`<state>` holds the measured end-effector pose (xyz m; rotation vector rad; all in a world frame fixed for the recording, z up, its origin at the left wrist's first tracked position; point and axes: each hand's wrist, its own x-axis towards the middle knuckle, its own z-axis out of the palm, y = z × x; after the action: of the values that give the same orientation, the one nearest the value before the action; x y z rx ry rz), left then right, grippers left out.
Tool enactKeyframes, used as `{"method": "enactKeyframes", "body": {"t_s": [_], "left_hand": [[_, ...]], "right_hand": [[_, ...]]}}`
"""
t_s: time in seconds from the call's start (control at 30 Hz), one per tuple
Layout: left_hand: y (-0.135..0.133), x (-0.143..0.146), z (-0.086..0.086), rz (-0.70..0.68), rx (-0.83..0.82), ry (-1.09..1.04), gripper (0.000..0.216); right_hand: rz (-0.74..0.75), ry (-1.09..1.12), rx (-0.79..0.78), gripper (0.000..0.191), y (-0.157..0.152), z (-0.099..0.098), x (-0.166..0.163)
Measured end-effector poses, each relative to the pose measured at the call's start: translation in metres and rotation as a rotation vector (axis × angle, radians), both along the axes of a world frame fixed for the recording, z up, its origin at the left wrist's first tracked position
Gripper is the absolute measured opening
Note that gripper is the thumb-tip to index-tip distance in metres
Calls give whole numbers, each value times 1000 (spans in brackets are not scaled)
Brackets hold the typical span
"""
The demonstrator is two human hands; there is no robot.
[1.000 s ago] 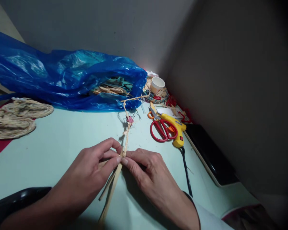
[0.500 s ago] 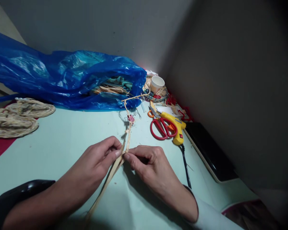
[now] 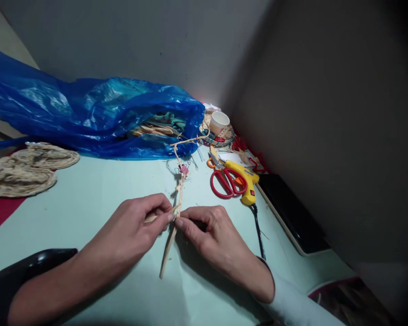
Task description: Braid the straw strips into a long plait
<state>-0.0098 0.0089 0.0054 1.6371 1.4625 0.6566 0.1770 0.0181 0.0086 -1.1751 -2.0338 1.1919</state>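
Both hands meet at the lower end of the straw braid (image 3: 180, 192), which lies on the table (image 3: 88, 194) and runs up to a pink clip (image 3: 183, 170). The left hand (image 3: 132, 228) is pinched, thumb to forefinger, on one straw strip (image 3: 156, 217), now turned sideways instead of trailing toward the body as it did half a second ago. The right hand (image 3: 212, 235) is pinched closed on the braid end. The second strip (image 3: 166, 256) now lies free and straight below the hands, which suggests one crossing of the plait is under way.

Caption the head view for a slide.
Left hand and right hand pinch a straw strand beside red scissors and a glue gun.
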Motion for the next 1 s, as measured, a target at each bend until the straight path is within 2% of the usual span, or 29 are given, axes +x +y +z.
{"method": "enactKeyframes", "body": {"t_s": [0.1,0.23,0.33,0.53,0.7,0.77,0.9,1.0], "left_hand": [[-4,2,-2,2,25,-12,27],[-7,4,-4,55,-102,-167,24],[-8,2,-7,79,-122,-215,22],[-6,-4,-2,7,-68,-59,21],[-11,0,13,-67,177,298,27],[-14,3,16,-84,240,368,30],[-18,6,17,-94,257,349,30],[-18,3,13,-85,230,263,28]], "right_hand": [[-7,29,-41,32,0,0,0],[5,55,-62,29,1,0,2],[6,77,-101,29,2,-2,3],[19,108,-156,32,2,-3,3],[18,202,-203,35,1,-7,0],[19,253,-240,36,3,-9,-2],[3,302,-295,31,3,-9,-5],[-46,277,-268,26,1,-7,-6]]}}
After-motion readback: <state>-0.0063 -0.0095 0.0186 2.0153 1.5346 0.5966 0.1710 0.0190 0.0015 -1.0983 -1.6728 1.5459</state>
